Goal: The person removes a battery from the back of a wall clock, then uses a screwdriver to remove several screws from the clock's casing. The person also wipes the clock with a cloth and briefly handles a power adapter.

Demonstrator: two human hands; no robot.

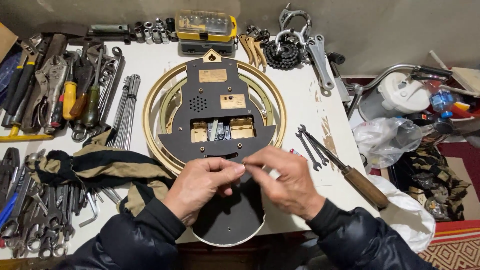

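We have the dark brown, gold-rimmed wall clock back (220, 115) face down on the white surface (300, 95). Our left hand (200, 185) and right hand (287, 182) meet above its lower panel, fingers pinched on something tiny, likely a screw; seating it next needs steady aim.

The clock back (220, 125) is dark brown with tan labels, ringed by a cream-gold rim (150, 125). The cloth (100, 167) is striped black and khaki; both sleeves (135, 240) are black. One screwdriver (69, 97) has a yellow handle, the bit case (206, 26) a yellow lid.
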